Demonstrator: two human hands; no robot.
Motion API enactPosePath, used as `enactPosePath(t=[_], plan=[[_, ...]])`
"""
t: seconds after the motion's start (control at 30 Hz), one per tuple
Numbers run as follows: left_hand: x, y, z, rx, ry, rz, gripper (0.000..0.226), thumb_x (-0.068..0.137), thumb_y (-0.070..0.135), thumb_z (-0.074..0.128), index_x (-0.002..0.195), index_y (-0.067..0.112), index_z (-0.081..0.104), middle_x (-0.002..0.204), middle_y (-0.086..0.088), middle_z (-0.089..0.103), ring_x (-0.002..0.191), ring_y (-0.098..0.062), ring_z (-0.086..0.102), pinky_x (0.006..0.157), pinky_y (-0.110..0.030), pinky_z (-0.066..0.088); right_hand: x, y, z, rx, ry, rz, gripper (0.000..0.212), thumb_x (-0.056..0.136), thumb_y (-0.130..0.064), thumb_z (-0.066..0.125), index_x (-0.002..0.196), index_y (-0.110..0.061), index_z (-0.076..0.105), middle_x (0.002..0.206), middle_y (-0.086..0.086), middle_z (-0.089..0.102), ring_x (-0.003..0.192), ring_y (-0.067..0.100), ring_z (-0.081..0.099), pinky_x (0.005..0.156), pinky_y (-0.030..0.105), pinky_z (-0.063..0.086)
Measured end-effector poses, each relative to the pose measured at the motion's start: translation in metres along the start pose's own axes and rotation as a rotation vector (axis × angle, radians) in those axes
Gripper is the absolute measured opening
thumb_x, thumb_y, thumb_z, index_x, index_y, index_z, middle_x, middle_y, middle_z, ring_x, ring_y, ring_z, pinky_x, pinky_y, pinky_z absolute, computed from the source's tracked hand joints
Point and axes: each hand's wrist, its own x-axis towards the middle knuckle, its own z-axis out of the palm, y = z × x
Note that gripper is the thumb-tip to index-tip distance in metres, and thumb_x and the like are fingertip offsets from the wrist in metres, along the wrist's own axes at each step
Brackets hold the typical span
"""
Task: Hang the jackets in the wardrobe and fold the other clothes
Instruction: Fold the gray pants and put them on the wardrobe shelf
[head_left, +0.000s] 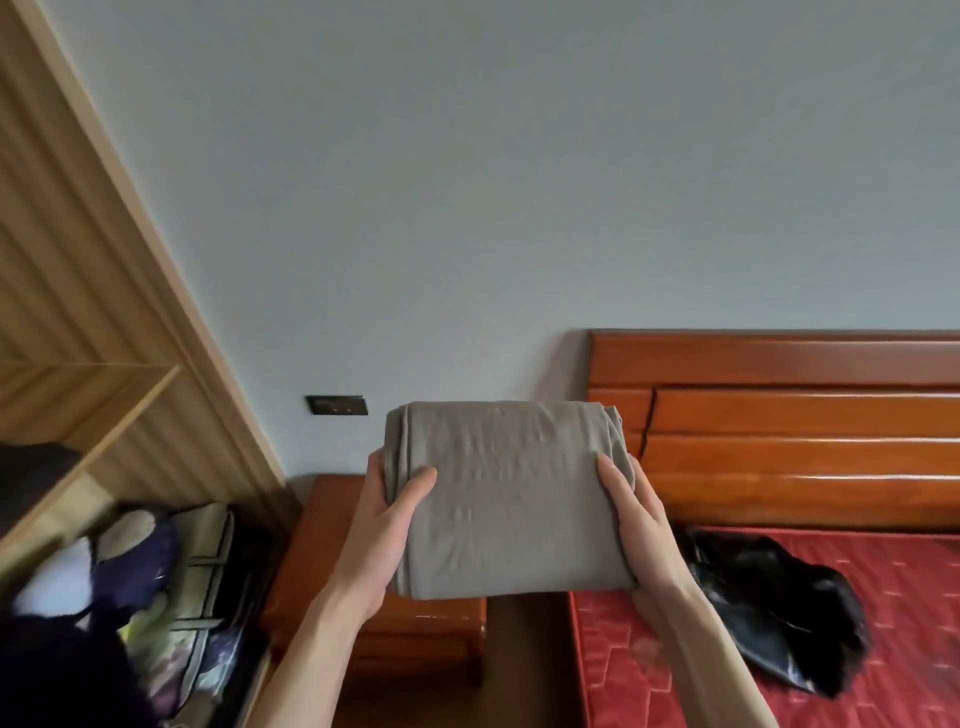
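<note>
A folded grey-brown garment (506, 499) is held up in the air in front of me, above the gap between the nightstand and the bed. My left hand (387, 512) grips its left edge, thumb on top and fingers underneath. My right hand (636, 519) grips its right edge the same way. A black jacket (779, 608) with a shiny lining lies crumpled on the red mattress (914, 623) to the right. The open wooden wardrobe (78, 322) stands at the left.
Wardrobe shelves at the left hold a dark pile (31, 483), soft toys (104, 551) and a zipped storage bag (202, 571). A reddish wooden nightstand (332, 519) stands between wardrobe and bed. The bed's headboard (805, 426) runs along the grey wall with a socket (336, 405).
</note>
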Motion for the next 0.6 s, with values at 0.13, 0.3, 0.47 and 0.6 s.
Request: enactPosePath(t=[0.13,0.3,0.47,0.6], plan=[[0.011,0.010,-0.050,-0.007,0.145,0.018,0.031,0.096,0.031,0.069,0.125,0.034,0.059,0.117,0.001,0.072,0.102,-0.012,0.073,0.085,-0.037,0.058,0.034,0.003,0.056,-0.018,-0.121,0.038,0.039,0.095,-0.051,0.065,0.132,-0.037,0.065,0.124,-0.009,0.073,0.116,0.013,0.070,0.106,0.044,0.052],[0.032,0.025,-0.102,-0.040,0.353,0.036,0.031,0.099,0.021,0.067,0.125,0.036,0.058,0.114,0.009,0.070,0.086,0.009,0.070,0.066,-0.011,0.052,0.084,0.009,0.134,-0.041,-0.274,0.076,0.052,0.088,-0.053,0.071,0.133,-0.029,0.065,0.124,-0.006,0.074,0.116,0.015,0.070,0.107,0.047,0.051],[0.063,0.044,-0.149,-0.071,0.530,0.042,0.039,0.097,0.028,0.070,0.131,0.041,0.056,0.123,0.010,0.067,0.105,-0.004,0.067,0.082,-0.025,0.052,0.139,0.007,0.214,-0.074,-0.429,0.109,0.029,0.095,-0.040,0.067,0.120,-0.024,0.071,0.111,-0.002,0.078,0.099,0.012,0.074,0.086,0.037,0.056],[0.081,0.056,-0.181,-0.094,0.665,0.053,0.042,0.097,0.035,0.068,0.126,0.055,0.044,0.122,0.022,0.055,0.107,-0.001,0.055,0.085,-0.030,0.047,0.178,0.007,0.275,-0.125,-0.559,0.081,0.015,0.099,-0.035,0.064,0.107,-0.028,0.076,0.107,-0.001,0.079,0.098,0.014,0.074,0.088,0.039,0.055]])
